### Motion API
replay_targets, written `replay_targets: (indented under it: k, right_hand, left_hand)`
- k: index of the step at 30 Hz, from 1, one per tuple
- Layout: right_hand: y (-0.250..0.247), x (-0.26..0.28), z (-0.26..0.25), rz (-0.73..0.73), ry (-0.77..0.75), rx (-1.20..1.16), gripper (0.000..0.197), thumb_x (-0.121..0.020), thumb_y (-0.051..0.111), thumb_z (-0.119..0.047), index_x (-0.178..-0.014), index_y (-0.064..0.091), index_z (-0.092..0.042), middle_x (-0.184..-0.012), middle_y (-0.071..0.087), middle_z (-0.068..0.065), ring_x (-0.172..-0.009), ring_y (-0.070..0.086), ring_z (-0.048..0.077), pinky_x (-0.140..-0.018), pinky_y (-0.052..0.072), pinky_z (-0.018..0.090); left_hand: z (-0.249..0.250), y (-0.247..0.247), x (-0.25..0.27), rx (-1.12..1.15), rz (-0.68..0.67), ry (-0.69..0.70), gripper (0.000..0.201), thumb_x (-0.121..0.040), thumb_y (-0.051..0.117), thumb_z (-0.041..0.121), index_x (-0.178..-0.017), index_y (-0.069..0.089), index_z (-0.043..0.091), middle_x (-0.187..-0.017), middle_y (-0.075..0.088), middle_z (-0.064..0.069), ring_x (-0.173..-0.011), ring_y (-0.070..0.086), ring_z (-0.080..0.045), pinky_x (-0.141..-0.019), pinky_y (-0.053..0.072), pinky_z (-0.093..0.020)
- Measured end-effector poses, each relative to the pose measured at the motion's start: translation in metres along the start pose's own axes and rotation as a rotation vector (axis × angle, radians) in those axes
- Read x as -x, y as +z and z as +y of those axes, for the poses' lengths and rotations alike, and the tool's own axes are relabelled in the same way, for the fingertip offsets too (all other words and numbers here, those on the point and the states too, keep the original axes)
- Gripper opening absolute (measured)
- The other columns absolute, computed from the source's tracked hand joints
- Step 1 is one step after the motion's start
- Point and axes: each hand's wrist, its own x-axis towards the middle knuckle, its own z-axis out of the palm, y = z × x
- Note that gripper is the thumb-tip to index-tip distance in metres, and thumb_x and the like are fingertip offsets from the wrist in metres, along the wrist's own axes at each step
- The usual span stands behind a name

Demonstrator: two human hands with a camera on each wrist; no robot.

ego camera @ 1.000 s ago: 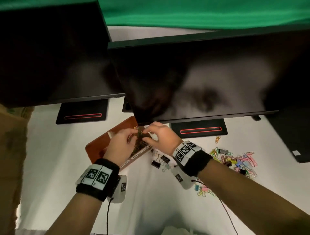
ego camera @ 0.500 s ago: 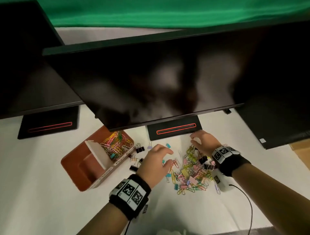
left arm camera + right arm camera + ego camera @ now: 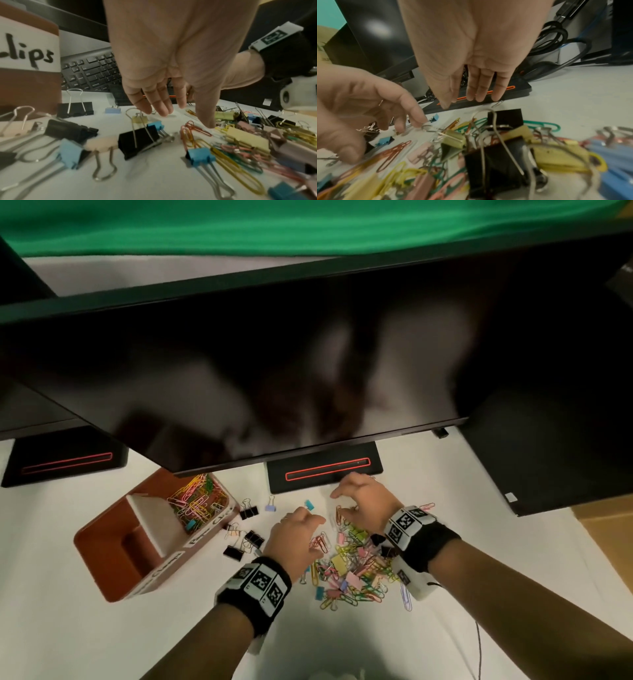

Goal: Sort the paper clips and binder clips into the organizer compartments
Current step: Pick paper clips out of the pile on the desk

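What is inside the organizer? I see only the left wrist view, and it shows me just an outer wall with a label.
Observer: In the head view, the organizer has coloured paper clips in its far compartment.
Operator: And the near compartment?
Observer: The near compartment is dark with shadow; I can see no clips in it.
Operator: Does the right hand hold something?
Observer: No. In the right wrist view, the right hand has straight fingers above the mixed pile and holds nothing.
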Motion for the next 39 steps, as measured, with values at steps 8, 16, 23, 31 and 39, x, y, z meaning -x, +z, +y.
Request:
replay_targets:
  k: [8, 16, 23, 31, 39]
  right_hand:
    - [0.010, -0.004, -0.009, -0.297, -0.137, 0.134, 0.035, -0.080, 0.068, -0.019, -0.115, 0.062, -0.020, -0.123, 0.046, 0.005, -0.113, 0.046, 0.024, -0.097, 0.041, 0.036]
    - [0.004, -0.015, -0.013, -0.398, -0.043, 0.079, 0.030, -0.079, 0.072, -0.018, -0.107, 0.066, -0.010, -0.112, 0.062, 0.010, -0.105, 0.056, 0.026, -0.088, 0.046, 0.034]
    - [-0.002, -0.019, -0.010, -0.407, -0.002, -0.001, 0.029, -0.075, 0.076, -0.022, -0.100, 0.070, -0.008, -0.104, 0.069, 0.007, -0.096, 0.061, 0.022, -0.075, 0.044, 0.024]
    - [-0.023, -0.008, -0.022, -0.156, -0.060, -0.163, 0.017, -0.082, 0.070, -0.013, -0.098, 0.071, -0.008, -0.099, 0.069, 0.007, -0.082, 0.056, 0.009, -0.077, 0.044, 0.018]
    - [-0.031, -0.051, -0.150, 0.076, -0.292, -0.264, 0.013, -0.078, 0.074, -0.012, -0.091, 0.073, -0.010, -0.087, 0.063, 0.002, -0.075, 0.056, 0.010, -0.074, 0.041, 0.016]
  left_hand:
    - [0.004, 0.012, -0.011, 0.097, 0.072, -0.011, 0.018, -0.082, 0.065, 0.016, -0.100, 0.063, 0.017, -0.102, 0.054, 0.000, -0.092, 0.056, -0.017, -0.085, 0.045, -0.026]
    - [0.002, 0.015, -0.021, 0.090, 0.046, -0.091, 0.011, -0.086, 0.056, 0.011, -0.094, 0.064, 0.014, -0.096, 0.058, -0.004, -0.090, 0.056, -0.021, -0.081, 0.045, -0.029]
    - [0.001, 0.018, -0.017, 0.022, 0.028, -0.049, 0.014, -0.088, 0.051, 0.009, -0.096, 0.062, 0.014, -0.098, 0.055, -0.003, -0.093, 0.055, -0.022, -0.081, 0.045, -0.030]
    - [-0.009, -0.037, 0.027, 0.288, 0.277, -0.040, 0.002, -0.086, 0.061, 0.015, -0.086, 0.062, 0.017, -0.083, 0.055, 0.007, -0.076, 0.054, -0.005, -0.067, 0.041, -0.012]
    - [-0.087, -0.115, 0.082, 0.318, 0.556, -0.306, 0.006, -0.080, 0.069, 0.017, -0.081, 0.064, 0.021, -0.080, 0.065, 0.002, -0.072, 0.060, -0.009, -0.062, 0.045, -0.018]
